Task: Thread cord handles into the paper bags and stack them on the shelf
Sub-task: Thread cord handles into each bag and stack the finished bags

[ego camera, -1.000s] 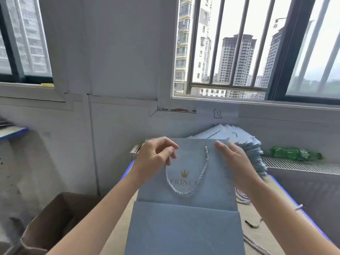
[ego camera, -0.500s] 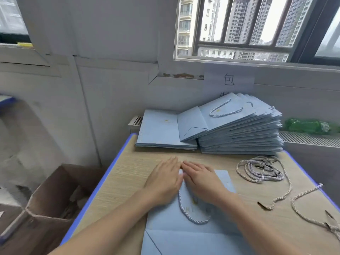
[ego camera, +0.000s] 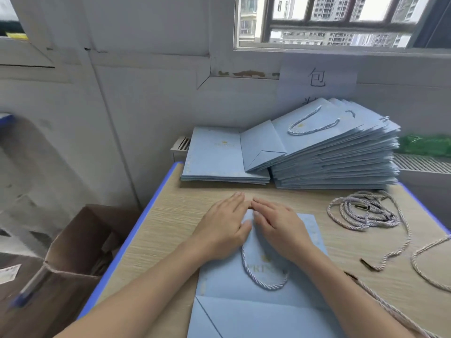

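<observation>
Both hands, left hand (ego camera: pixel 223 225) and right hand (ego camera: pixel 280 226), press flat-fingered on the blue bag (ego camera: pixel 263 276), gripping nothing. Stacked bags (ego camera: pixel 336 152) lie at twelve o'clock, loose cords (ego camera: pixel 363 213) at two.

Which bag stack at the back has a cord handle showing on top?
The taller right stack: a looped cord handle lies on its top bag. The low left stack shows only a plain blue face, no cord.

A pale blue paper bag (ego camera: pixel 263 284) is showing gold lettering; its twisted cord handle (ego camera: pixel 262 276) is looking white-lilac; the bench (ego camera: pixel 175 223) is showing light woodgrain, blue-edged.
</observation>
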### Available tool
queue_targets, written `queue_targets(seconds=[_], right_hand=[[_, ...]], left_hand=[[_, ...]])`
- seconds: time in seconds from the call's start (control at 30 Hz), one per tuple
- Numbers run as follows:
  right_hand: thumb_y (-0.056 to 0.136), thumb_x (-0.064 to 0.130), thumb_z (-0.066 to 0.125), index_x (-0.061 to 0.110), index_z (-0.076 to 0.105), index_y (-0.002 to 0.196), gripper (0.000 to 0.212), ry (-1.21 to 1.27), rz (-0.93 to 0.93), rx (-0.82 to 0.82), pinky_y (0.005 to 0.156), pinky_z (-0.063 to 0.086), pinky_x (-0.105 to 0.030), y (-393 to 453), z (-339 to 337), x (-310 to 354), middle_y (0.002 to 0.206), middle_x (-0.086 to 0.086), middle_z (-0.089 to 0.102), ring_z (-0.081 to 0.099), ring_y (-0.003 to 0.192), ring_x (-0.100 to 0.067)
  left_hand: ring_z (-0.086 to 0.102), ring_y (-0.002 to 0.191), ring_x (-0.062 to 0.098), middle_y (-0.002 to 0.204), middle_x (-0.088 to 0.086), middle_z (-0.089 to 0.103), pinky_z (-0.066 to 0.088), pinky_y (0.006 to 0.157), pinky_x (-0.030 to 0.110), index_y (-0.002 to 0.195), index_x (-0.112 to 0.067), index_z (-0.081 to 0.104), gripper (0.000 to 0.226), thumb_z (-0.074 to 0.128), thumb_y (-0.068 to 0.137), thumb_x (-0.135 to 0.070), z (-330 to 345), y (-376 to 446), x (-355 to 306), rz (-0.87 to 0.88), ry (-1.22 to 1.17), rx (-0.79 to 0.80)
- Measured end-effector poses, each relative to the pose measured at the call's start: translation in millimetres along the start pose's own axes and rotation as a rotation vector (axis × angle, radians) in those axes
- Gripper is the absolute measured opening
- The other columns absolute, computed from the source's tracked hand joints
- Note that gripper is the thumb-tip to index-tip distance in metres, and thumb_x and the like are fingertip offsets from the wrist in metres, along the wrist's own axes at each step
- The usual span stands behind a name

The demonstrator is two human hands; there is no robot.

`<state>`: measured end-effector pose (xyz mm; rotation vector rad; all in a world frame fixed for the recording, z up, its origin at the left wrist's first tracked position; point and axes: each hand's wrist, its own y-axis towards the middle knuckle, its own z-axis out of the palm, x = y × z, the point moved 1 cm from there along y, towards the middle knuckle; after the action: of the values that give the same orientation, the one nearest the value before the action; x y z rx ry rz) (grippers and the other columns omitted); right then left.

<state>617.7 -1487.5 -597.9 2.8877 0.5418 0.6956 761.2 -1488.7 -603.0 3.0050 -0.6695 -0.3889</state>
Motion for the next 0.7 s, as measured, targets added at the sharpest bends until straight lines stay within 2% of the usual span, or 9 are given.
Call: queue_targets(seconds=[0.07,0.17,0.23,0.3,0.37,0.43,0.5,0.57,0.7], right_hand=[[0.095,0.026,0.044,0.011,0.063,0.120,0.035,0.241,0.072,-0.119,0.095,0.031,-0.017,-3.6,-7.7,-3.4,0.123,-0.002,0.063,0.053,0.119,-0.017],[0.090,0.006,0.056,0.005,0.070,0.106,0.021,0.176,0.076,-0.292,0.083,0.031,-0.012,-11.3,-22.6,-12.0,0.104,-0.008,0.071,0.058,0.107,-0.024],[0.090,0.006,0.056,0.005,0.071,0.105,0.021,0.118,0.079,-0.288,0.084,0.032,-0.015,-14.2,-35.6,-17.6,0.104,-0.008,0.071,0.058,0.107,-0.024],[0.091,0.008,0.055,0.006,0.069,0.109,0.023,0.044,0.053,-0.248,0.089,0.033,-0.019,-14.9,-44.1,-24.2,0.111,-0.007,0.069,0.057,0.111,-0.024],[0.095,0.015,0.049,0.008,0.062,0.121,0.030,-0.031,0.008,-0.143,0.099,0.028,-0.021,-16.4,-43.0,-29.1,0.129,-0.006,0.059,0.049,0.123,-0.021],[0.101,0.033,0.029,0.014,0.039,0.142,0.046,-0.138,-0.020,0.045,0.108,0.014,-0.020,-19.9,-32.6,-33.0,0.150,-0.001,0.035,0.029,0.138,-0.014],[0.094,0.048,0.003,0.020,0.011,0.150,0.063,-0.239,0.004,0.175,0.111,-0.002,-0.019,-20.4,-24.1,-39.0,0.158,0.007,0.007,0.004,0.144,-0.004],[0.081,0.055,-0.012,0.020,-0.003,0.150,0.078,-0.300,0.004,0.205,0.110,-0.009,-0.020,-18.1,-21.9,-43.8,0.158,0.008,-0.006,-0.008,0.142,-0.001],[0.097,0.046,0.003,0.018,-0.006,0.150,0.060,-0.315,0.035,0.254,0.113,-0.009,-0.025,-7.9,-18.8,-50.9,0.157,0.006,-0.012,-0.013,0.142,-0.002]], left_hand=[[0.014,0.145,0.010,0.157,0.001,0.021,0.005,0.113,0.021,0.147,-0.017,0.029,0.067,0.017,0.088,-0.044,-3.2,-3.7,-1.6,-0.012,-0.011,-0.049],[0.033,0.136,0.018,0.148,0.006,0.039,0.019,0.108,0.025,0.139,-0.013,0.042,0.046,0.030,0.099,-0.034,-10.1,-4.7,-11.5,-0.033,0.106,-0.077],[0.047,0.122,0.024,0.133,0.007,0.053,0.030,0.098,0.030,0.128,-0.011,0.050,0.041,0.030,0.098,-0.030,-16.5,2.2,-22.9,-0.048,0.095,-0.105],[0.050,0.117,0.028,0.127,0.009,0.056,0.033,0.094,0.033,0.122,-0.009,0.053,0.053,0.019,0.092,-0.036,-20.2,9.3,-35.6,-0.017,0.024,-0.122],[0.040,0.130,0.026,0.140,0.012,0.046,0.025,0.105,0.033,0.131,-0.008,0.048,0.066,0.009,0.089,-0.041,-16.3,13.5,-46.5,0.044,0.038,-0.101],[0.010,0.146,0.017,0.158,0.009,0.015,0.003,0.116,0.032,0.149,-0.008,0.020,0.060,0.011,0.099,-0.040,-2.3,14.7,-49.5,0.056,0.130,0.011],[-0.009,0.146,0.011,0.160,0.004,-0.005,-0.011,0.116,0.031,0.151,-0.011,-0.003,0.061,0.006,0.098,-0.040,8.4,14.7,-47.3,0.048,0.164,0.078],[-0.015,0.145,0.009,0.159,0.003,-0.012,-0.014,0.117,0.031,0.150,-0.012,-0.010,0.070,0.000,0.087,-0.040,13.1,18.0,-44.7,0.065,0.183,0.092],[-0.017,0.144,0.009,0.159,0.003,-0.014,-0.014,0.116,0.029,0.150,-0.012,-0.010,0.074,0.000,0.082,-0.038,18.4,31.1,-40.7,0.079,0.215,0.102]])
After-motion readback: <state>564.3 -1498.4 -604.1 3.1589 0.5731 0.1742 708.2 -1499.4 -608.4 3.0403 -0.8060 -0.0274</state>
